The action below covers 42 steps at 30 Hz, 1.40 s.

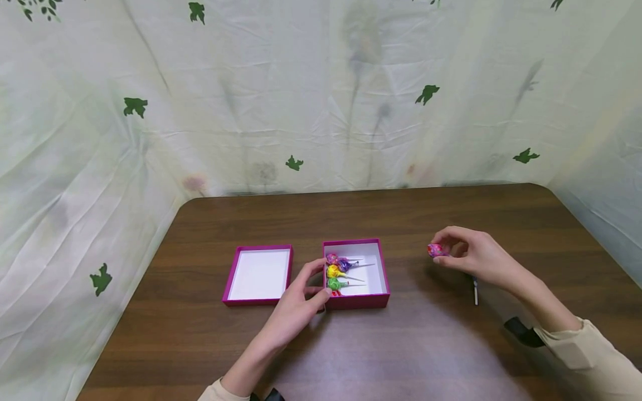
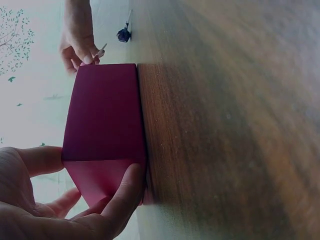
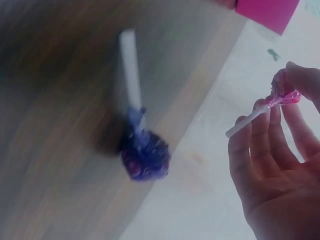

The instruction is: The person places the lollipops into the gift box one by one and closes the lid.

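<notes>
My left hand [image 1: 297,303] holds the left end of a magenta box [image 1: 357,301], with thumb and fingers at its corners and left wall. Inside, against the left wall, lie several wrapped lollipops: a pink one, a purple lollipop [image 1: 344,265], a yellow lollipop [image 1: 335,271], a green lollipop [image 1: 336,283] and a red one partly hidden by the near wall. Off to the right, my right hand [image 1: 473,253] pinches a pink lollipop [image 3: 285,90] by its wrapped head, its white stick lying across the fingers. Below that hand, a dark blue-purple lollipop [image 3: 146,156] rests on the table.
A magenta lid [image 1: 262,274] lies left of the box, its white inside facing up. The brown wooden table [image 1: 361,351] ends at a pale curtain [image 1: 321,100] with green leaf shapes, which also hangs along both sides.
</notes>
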Tool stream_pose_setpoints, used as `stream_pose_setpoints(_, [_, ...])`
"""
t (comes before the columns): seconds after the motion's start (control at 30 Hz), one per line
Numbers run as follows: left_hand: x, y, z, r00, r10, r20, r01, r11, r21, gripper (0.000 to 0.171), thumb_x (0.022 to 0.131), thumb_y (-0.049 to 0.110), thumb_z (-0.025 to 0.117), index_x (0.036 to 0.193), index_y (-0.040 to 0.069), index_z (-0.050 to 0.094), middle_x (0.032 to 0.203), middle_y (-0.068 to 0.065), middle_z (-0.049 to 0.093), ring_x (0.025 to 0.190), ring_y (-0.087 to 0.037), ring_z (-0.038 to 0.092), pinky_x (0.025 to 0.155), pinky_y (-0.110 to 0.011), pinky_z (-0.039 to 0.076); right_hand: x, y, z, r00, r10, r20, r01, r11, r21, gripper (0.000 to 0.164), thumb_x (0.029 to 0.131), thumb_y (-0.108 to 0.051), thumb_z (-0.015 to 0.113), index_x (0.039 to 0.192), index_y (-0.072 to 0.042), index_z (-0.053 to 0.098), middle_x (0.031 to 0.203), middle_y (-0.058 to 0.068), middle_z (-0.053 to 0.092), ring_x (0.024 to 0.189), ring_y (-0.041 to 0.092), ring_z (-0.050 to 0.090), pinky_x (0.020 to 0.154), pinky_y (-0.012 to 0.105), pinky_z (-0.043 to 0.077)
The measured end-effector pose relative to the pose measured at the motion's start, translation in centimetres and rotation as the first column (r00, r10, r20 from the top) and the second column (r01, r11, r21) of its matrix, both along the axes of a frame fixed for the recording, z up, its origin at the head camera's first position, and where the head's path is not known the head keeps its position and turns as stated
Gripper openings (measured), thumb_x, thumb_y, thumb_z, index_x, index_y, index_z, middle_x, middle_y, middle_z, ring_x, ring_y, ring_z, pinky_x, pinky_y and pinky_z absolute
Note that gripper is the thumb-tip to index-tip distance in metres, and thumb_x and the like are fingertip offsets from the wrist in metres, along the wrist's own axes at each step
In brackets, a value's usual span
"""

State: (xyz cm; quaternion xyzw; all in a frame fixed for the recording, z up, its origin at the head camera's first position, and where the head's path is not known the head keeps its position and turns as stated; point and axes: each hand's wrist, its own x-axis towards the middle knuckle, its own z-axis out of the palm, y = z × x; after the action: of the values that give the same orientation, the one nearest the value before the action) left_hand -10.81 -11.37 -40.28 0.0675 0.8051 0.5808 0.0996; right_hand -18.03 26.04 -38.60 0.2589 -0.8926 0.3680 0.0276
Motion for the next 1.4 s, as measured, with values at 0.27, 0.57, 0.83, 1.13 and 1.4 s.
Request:
stream_pose_setpoints(0.27, [0.0,-0.1,-0.2,1.000,-0.005,0.007,0.005,1.000,-0.021,0.054,0.095,0.018,0.062,0.145,0.025,0.043,0.148,-0.003,0.043,0.115,-0.033,0.057,0.081,-0.041,0.054,0.5,-1.4,0.2,0.999,0.017,-0.028,-0.019,0.998,-0.059,0.034,0.079,-0.012,0.083,0.107,-0.021,0.065,0.089,-0.009,0.065,0.080,0.011,0.060,0.068,0.024,0.052])
stream_pose_setpoints(0.57, [-0.1,-0.3,-0.3,0.999,-0.015,0.032,0.016,1.000,-0.027,0.054,0.096,0.020,0.061,0.146,0.026,0.041,0.148,-0.006,0.042,0.116,-0.034,0.056,0.081,-0.042,0.055,1.1,-3.4,0.6,1.000,0.001,-0.031,-0.006,0.988,-0.152,0.034,0.079,-0.007,0.083,0.107,-0.019,0.067,0.093,-0.007,0.068,0.080,0.012,0.062,0.071,0.022,0.052])
stream_pose_setpoints(0.83, [0.0,-0.3,-0.3,1.000,-0.016,0.026,0.017,0.999,-0.027,0.055,0.096,0.019,0.061,0.147,0.025,0.041,0.148,-0.007,0.042,0.116,-0.034,0.056,0.081,-0.042,0.054,1.7,-5.4,1.3,1.000,-0.003,-0.008,0.000,0.967,-0.254,0.033,0.079,-0.006,0.082,0.106,-0.018,0.068,0.096,-0.005,0.069,0.077,0.015,0.065,0.070,0.025,0.054])
stream_pose_setpoints(1.13, [0.0,-0.4,-0.3,0.999,-0.020,0.028,0.021,1.000,-0.023,0.055,0.096,0.019,0.061,0.147,0.025,0.041,0.148,-0.006,0.042,0.117,-0.035,0.055,0.081,-0.043,0.054,2.2,-7.9,2.7,0.995,0.094,0.040,-0.072,0.922,-0.379,0.032,0.081,-0.010,0.081,0.108,-0.019,0.067,0.100,0.000,0.067,0.079,0.021,0.066,0.072,0.030,0.056])
stream_pose_setpoints(1.4, [-0.1,-0.4,-0.3,0.999,-0.024,0.033,0.025,1.000,-0.017,0.055,0.097,0.020,0.061,0.147,0.025,0.040,0.149,-0.006,0.041,0.117,-0.034,0.055,0.082,-0.042,0.055,2.1,-10.3,3.1,0.986,0.127,0.106,-0.066,0.890,-0.452,0.030,0.082,-0.014,0.082,0.108,-0.017,0.068,0.102,0.002,0.067,0.085,0.024,0.065,0.076,0.036,0.057])
